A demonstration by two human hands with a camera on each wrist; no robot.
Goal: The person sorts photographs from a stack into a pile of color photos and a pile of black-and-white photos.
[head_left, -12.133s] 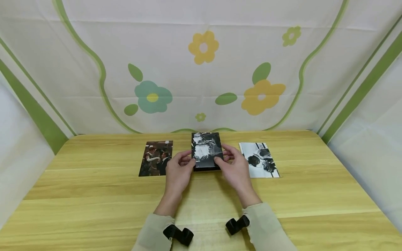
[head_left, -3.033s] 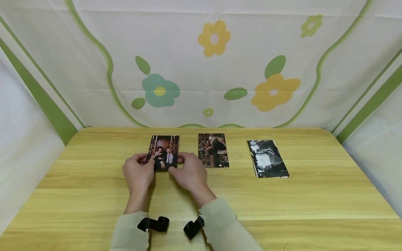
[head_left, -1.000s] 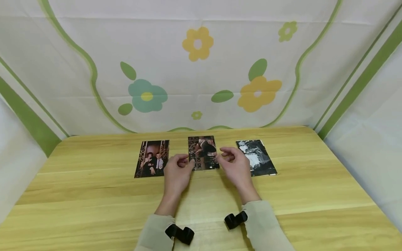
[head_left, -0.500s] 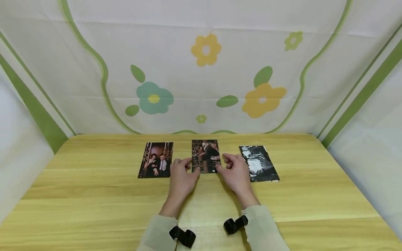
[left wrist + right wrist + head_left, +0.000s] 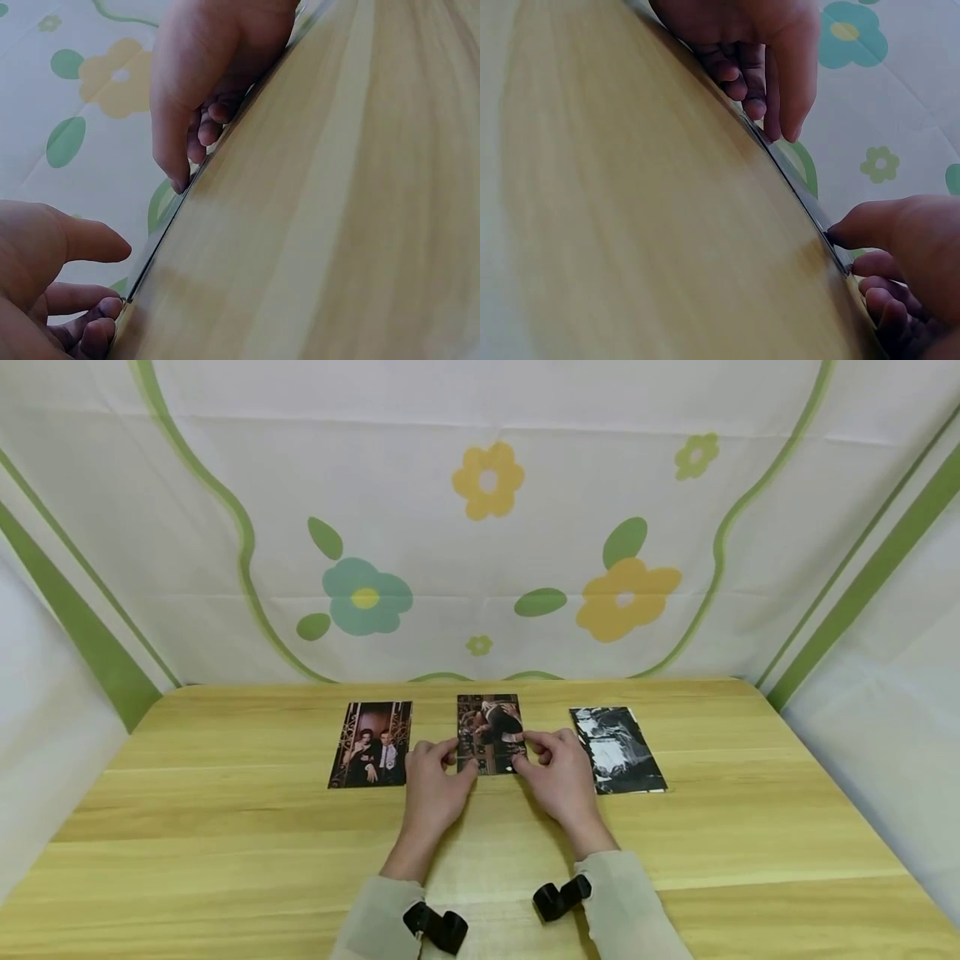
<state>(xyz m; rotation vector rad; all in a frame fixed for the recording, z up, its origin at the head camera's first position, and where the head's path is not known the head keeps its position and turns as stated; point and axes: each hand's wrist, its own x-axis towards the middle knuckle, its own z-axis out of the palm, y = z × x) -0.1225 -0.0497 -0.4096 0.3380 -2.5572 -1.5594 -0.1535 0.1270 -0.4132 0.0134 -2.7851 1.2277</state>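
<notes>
The middle colour photo card [image 5: 489, 725] is lying on the wooden table [image 5: 225, 860], near its far edge. At the card's lower left corner, the left hand [image 5: 437, 783] is keeping thumb and index finger apart. The right hand [image 5: 561, 778] is touching the right edge with its fingertips; as the wrist views are showing the card only as a thin line, I cannot tell if they are pinching it. Another colour photo card [image 5: 371, 745] is lying on the left, a black-and-white photo card [image 5: 617, 747] on the right. Behind, a flowered white cloth [image 5: 450, 547] is hanging.
</notes>
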